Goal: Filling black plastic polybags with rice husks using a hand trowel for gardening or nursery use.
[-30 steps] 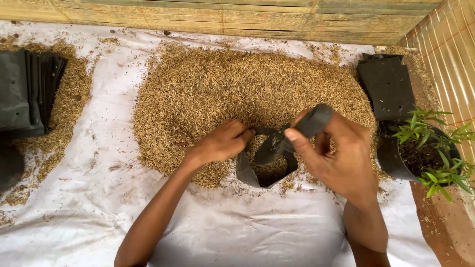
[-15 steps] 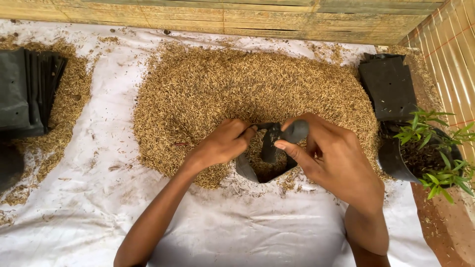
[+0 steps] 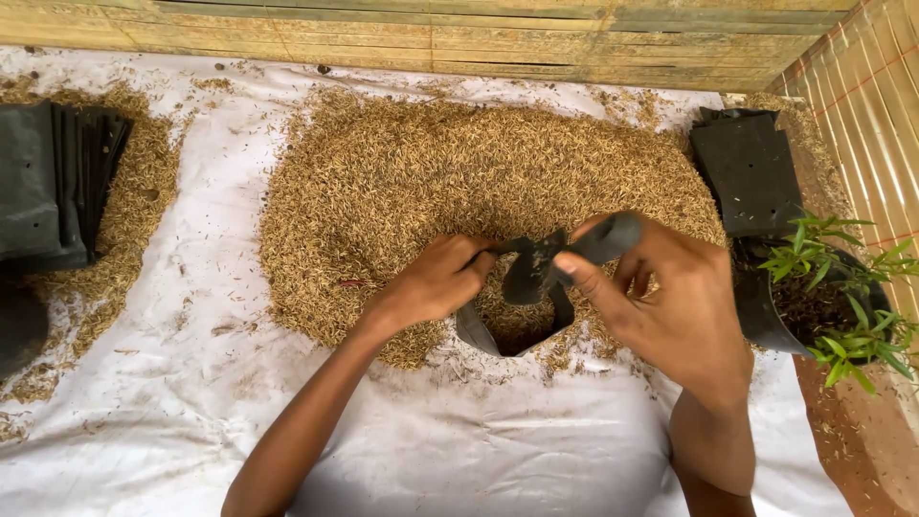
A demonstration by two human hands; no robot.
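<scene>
A small black plastic grow bag (image 3: 522,316) stands open at the near edge of a wide heap of tan rice husks (image 3: 459,182), with husks inside it. My left hand (image 3: 431,285) pinches the bag's left rim. My right hand (image 3: 670,297) grips the bag's right upper edge, which is folded up between thumb and fingers. Both hands hold the bag's mouth apart over the white sheet (image 3: 191,402).
A stack of flat black bags (image 3: 53,187) lies at the left on scattered husks. At the right stand a flat black bag (image 3: 751,172) and a filled black bag with a green seedling (image 3: 833,306). Wooden boards (image 3: 479,38) close the far side; a bamboo wall (image 3: 876,124) runs along the right.
My right hand lowered toward the bag half a second ago, then lifted the rim flap up and right again. My left hand stayed on the left rim.
</scene>
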